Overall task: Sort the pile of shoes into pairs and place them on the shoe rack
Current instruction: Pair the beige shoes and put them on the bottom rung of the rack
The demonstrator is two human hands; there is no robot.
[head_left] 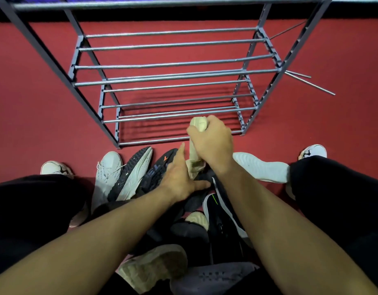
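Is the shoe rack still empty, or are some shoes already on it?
Empty. The shoe rack shows only bare metal bars on every visible shelf; the red floor shows through. The top shelf is partly cut off, so cannot tell there.

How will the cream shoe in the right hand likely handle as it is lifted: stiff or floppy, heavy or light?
Probably light: the right hand alone grips the cream shoe. Its lower part sags in soft folds near the pile, so the upper is likely floppy. It seems unlikely to slip, since the fingers wrap well around it.
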